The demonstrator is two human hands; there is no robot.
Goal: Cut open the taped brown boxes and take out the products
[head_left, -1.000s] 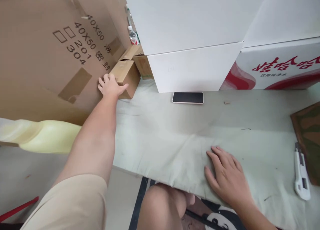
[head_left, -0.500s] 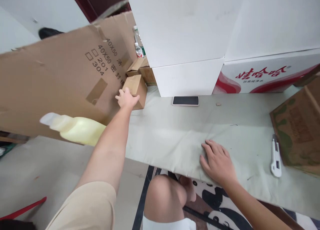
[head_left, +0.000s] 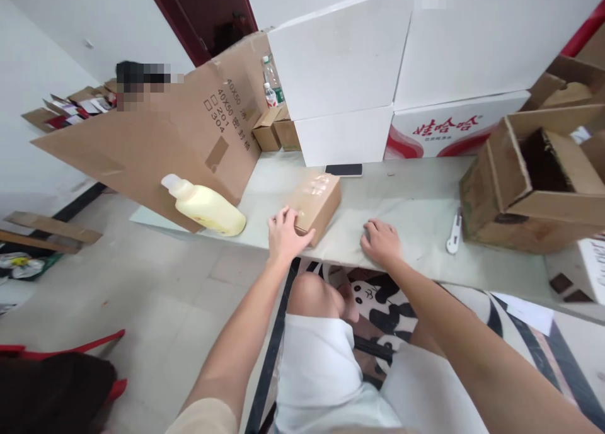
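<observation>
Two hands in my view: left hand (head_left: 286,235), half-spread, clasps the small box (head_left: 314,198) at its near end; right hand (head_left: 382,242), loosely curled, rests on tabletop (head_left: 418,226). Right of it, I see an open carton (head_left: 496,223), contents unclear.

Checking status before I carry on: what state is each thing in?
Small box: top closed, taped
Left hand: gripping the small box's near end
Right hand: resting on the table
Phone: screen dark
Cutter: lying down; blade position unclear
Larger box by the cutter: flaps open
Yellow bottle: cap on
White boxes: stacked
</observation>
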